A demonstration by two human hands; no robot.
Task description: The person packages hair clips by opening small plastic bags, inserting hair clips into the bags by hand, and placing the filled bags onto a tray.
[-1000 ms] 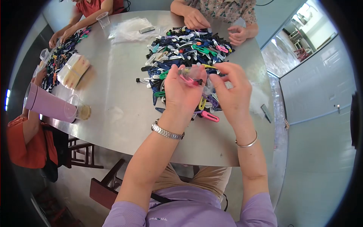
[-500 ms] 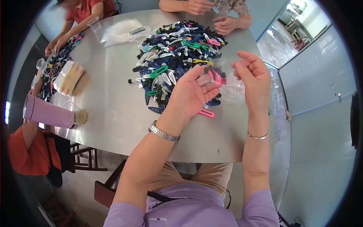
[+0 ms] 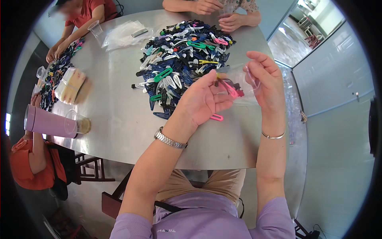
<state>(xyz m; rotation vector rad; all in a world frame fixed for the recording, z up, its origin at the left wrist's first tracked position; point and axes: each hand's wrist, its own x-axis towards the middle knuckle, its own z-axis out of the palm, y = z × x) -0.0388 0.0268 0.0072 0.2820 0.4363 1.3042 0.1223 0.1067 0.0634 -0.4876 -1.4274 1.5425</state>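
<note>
Apart from the clear bag (image 3: 240,75) a moment ago, the right hand (image 3: 268,81) now seems, through glare, to pinch it between its fingers; the left hand (image 3: 202,100), fingers curled, cradles the end with a pink clip (image 3: 230,90), which should steady it above the bench (image 3: 119,119)

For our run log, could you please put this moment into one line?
left hand: holding clear bag, pink and dark items inside | right hand: pinching the bag's edge | clip pile: on metal table

A lavender top (image 3: 199,223) (faintly lettered) goes with tan trousers (image 3: 229,182), silver watch (image 3: 171,142) and bangle (image 3: 273,137).
</note>
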